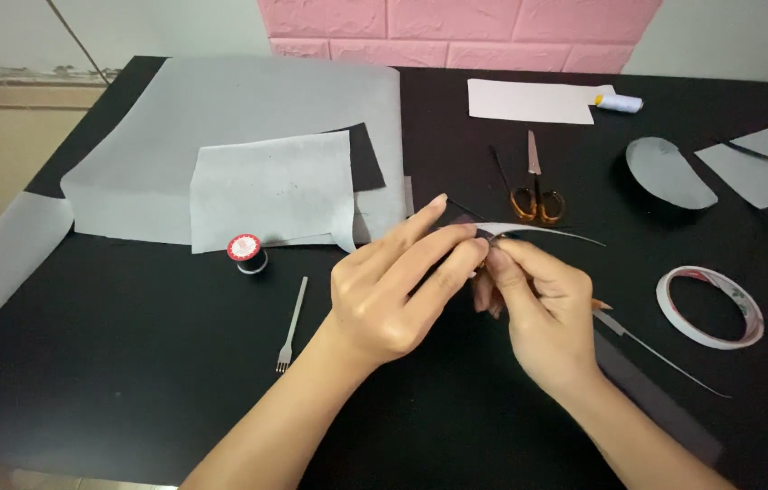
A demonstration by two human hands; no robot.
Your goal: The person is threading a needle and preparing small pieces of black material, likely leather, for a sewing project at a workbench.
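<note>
Two hands (456,290) pinching thin strip (547,233)

Thin grey curved strip (542,232) (one end pinched) above the black table

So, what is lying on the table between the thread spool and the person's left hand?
In the head view, a small metal fork-like tool lies between the thread spool and the left hand, prongs toward the camera. Around it the black table is bare.

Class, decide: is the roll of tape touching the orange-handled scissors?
Apart. The head view shows the roll of tape lying well right of and below the scissors, with bare black table between.
</note>
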